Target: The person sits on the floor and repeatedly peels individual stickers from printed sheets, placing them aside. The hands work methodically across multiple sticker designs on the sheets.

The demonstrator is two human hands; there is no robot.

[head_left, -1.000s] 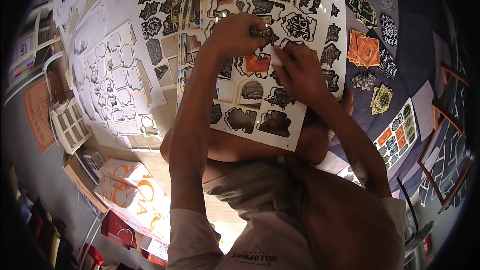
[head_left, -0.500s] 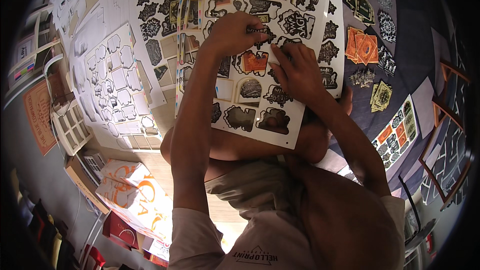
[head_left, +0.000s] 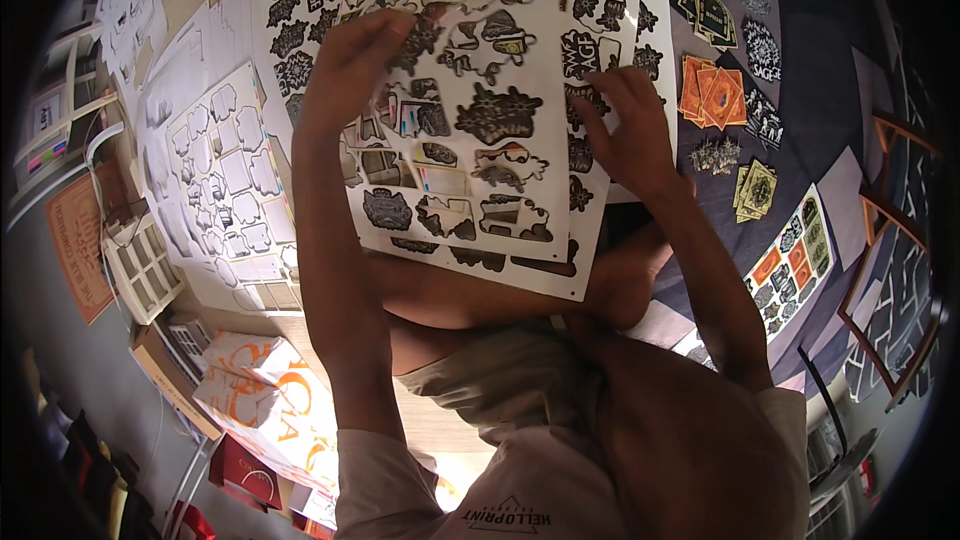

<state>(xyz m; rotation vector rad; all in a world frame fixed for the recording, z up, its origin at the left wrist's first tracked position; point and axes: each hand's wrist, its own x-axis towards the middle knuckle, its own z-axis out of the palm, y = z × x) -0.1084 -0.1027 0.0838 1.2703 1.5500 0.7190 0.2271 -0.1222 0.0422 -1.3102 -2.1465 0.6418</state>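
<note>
A top sheet of die-cut stickers (head_left: 460,130), white with dark shapes and cut-out holes, lies slanted over a larger stack of sticker sheets (head_left: 590,270) across my lap and the surface ahead. My left hand (head_left: 345,75) has its fingers closed on the upper left part of the top sheet, which is partly lifted and slightly blurred there. Lower down, other sheets show through its holes. My right hand (head_left: 632,135) rests with fingers apart on the right side of the stack, beside a dark sticker.
To the right lie sorted piles: black badge stickers (head_left: 710,15), orange cards (head_left: 712,92), yellow cards (head_left: 756,188) and a narrow sticker sheet (head_left: 795,265). Used backing sheets (head_left: 225,180) lie at left, near a white rack (head_left: 145,260) and a printed bag (head_left: 265,390).
My left hand has moved left and slightly up, pulling the top sheet leftward and off the sheet beneath. My right hand has shifted a little right, with its fingers spread.
</note>
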